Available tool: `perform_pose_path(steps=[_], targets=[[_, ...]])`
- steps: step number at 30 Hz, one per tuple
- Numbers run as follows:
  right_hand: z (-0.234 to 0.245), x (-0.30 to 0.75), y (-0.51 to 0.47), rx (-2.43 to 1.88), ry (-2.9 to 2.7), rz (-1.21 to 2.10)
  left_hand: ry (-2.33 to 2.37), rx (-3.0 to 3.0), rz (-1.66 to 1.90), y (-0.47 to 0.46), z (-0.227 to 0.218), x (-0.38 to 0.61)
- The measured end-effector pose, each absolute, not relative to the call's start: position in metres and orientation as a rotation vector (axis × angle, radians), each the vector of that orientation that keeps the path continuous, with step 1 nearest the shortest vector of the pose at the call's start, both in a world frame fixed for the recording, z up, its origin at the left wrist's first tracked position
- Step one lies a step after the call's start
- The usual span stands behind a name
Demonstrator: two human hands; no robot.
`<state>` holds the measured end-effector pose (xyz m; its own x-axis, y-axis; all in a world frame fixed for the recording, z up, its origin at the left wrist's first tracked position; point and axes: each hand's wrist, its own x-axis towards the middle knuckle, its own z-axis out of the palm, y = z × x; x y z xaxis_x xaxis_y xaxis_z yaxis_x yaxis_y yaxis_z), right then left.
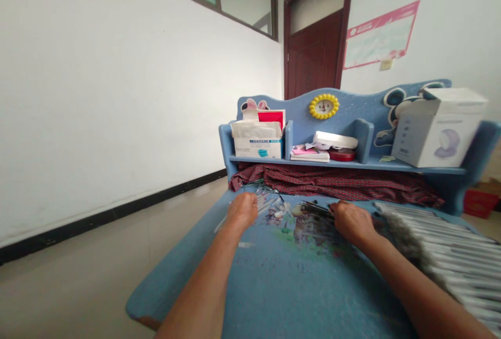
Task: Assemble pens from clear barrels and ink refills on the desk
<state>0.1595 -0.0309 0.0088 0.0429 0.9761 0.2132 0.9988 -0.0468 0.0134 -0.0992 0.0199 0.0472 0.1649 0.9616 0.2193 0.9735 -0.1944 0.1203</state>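
My left hand (243, 209) is closed over the back left of the blue table, beside a loose heap of thin pale, clear-looking sticks (266, 205). Whatever its fingers hold is hidden; a pale thin piece (220, 225) shows just beyond its left side. My right hand (352, 220) is curled with the fingertips pinched at the right end of a bunch of thin dark sticks (316, 209). I cannot make out what is between those fingers. Many slim silvery rods (450, 250) lie in rows at the right, with a grey fuzzy bundle (409, 240) along their left ends.
The blue table (274, 287) has a worn, paint-stained middle. Behind it, a rolled red checked cloth (332, 182) lies under a blue shelf (258, 161). On the shelf stand a mask box (258, 146), a red tin (342, 155) and a tall white box (438, 130).
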Motion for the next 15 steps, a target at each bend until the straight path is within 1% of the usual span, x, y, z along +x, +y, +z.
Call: perform_pose_path(steps=[9,15], targets=[[0.008,0.153,-0.035,-2.109,-2.069,-0.307,-2.010,-2.322,-0.158,0.015,0.038,-0.094],[0.009,0.157,-0.035,-2.106,-2.021,-0.300,-2.002,-2.357,-0.143,0.015,0.038,-0.091]])
